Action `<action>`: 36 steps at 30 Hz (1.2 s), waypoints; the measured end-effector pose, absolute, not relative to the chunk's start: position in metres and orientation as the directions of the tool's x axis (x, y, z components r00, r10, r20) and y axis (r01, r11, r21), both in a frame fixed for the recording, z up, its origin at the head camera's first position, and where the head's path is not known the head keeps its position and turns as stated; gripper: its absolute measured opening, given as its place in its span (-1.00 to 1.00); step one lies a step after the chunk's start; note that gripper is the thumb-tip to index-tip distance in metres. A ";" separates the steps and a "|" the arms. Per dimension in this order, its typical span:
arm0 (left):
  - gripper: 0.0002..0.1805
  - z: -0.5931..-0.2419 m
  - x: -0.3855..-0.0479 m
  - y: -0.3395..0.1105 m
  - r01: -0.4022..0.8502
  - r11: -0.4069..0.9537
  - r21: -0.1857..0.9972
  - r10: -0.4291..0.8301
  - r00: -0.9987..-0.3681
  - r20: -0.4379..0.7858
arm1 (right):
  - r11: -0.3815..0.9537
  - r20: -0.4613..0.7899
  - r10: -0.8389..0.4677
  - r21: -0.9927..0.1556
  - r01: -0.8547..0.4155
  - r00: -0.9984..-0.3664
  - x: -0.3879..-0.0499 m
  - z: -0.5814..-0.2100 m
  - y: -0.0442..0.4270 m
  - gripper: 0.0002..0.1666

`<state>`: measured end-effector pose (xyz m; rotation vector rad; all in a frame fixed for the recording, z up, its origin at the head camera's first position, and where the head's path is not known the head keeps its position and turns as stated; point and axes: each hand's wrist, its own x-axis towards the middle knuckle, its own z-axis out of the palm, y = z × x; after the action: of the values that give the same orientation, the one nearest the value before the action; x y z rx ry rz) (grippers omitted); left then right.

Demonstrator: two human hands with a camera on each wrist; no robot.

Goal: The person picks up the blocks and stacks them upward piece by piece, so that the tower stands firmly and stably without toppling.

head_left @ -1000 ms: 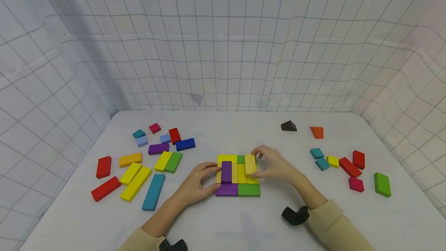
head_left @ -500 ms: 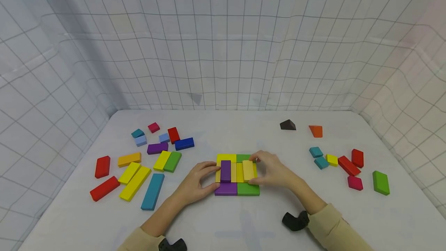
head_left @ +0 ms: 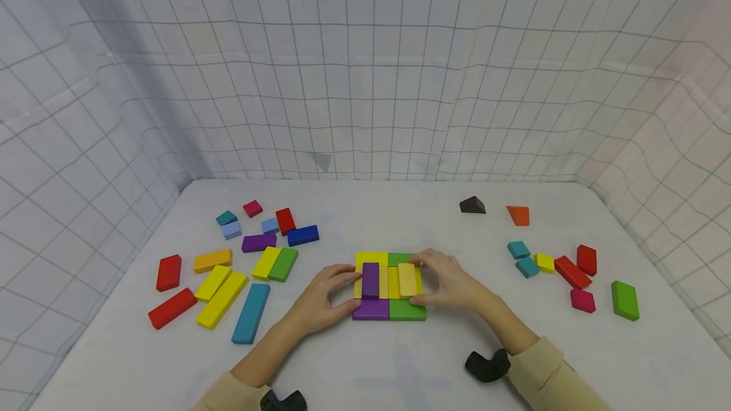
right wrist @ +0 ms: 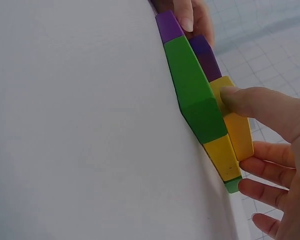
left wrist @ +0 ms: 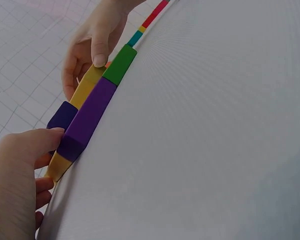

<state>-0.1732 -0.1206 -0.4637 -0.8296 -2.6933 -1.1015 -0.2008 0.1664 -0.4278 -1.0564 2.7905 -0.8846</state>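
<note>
Flat coloured blocks form a rectangular layer on the white table (head_left: 320,366). Along its near edge lie a purple block (head_left: 370,311) and a green block (head_left: 407,311). On top, a second purple block (head_left: 370,281) lies lengthwise at the left and a pale yellow block (head_left: 407,281) at the right. My right hand (head_left: 451,281) pinches the pale yellow block, thumb (right wrist: 232,97) at its near end, a finger at the far end. My left hand (head_left: 320,303) holds the upper purple block, thumb (left wrist: 45,138) at its near end; its index fingertip is partly hidden in the left wrist view.
Loose blocks lie at the left, among them a blue-green plank (head_left: 250,314), a long yellow plank (head_left: 223,300) and a red block (head_left: 172,308). At the right are a green block (head_left: 625,300), several small blocks, an orange wedge (head_left: 519,215) and a dark wedge (head_left: 473,205).
My right hand has brought the pale yellow block nearer and slightly left, down onto the layer. In the last half second it has barely shifted. My left hand has stayed in place.
</note>
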 end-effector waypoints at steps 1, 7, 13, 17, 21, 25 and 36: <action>-0.50 -0.464 -0.173 -0.121 0.528 0.585 0.615 0.445 -0.843 0.301 | 0.600 0.172 -0.620 -0.526 -0.603 -0.766 -0.201 -0.429 0.167 -0.27; -0.50 -0.463 -0.173 -0.121 0.530 0.572 0.626 0.445 -0.842 0.306 | 0.590 0.182 -0.614 -0.540 -0.600 -0.768 -0.201 -0.433 0.166 -0.28; -0.50 -0.459 -0.169 -0.123 0.494 0.601 0.628 0.381 -0.868 0.317 | 0.587 0.182 -0.606 -0.554 -0.590 -0.774 -0.202 -0.437 0.167 -0.28; -0.50 -0.454 -0.159 -0.129 0.441 0.682 0.583 0.279 -0.894 0.351 | 0.584 0.185 -0.602 -0.561 -0.587 -0.777 -0.202 -0.440 0.168 -0.28; -0.51 -0.448 -0.142 -0.145 0.353 0.770 0.532 0.165 -0.915 0.369 | 0.579 0.190 -0.603 -0.563 -0.589 -0.775 -0.203 -0.441 0.169 -0.29; -0.52 -0.443 -0.123 -0.172 0.259 0.817 0.516 0.063 -0.929 0.366 | 0.583 0.183 -0.600 -0.566 -0.583 -0.778 -0.202 -0.440 0.169 -0.28; -0.30 -0.454 -0.079 -0.212 -0.055 0.907 0.417 -0.148 -0.970 0.195 | 0.570 0.186 -0.608 -0.574 -0.588 -0.772 -0.202 -0.439 0.169 -0.29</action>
<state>-0.0790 -0.2116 -0.4538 0.1537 -2.8485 -0.6138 -0.2023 0.1694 -0.4390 -1.0499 2.7554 -0.9878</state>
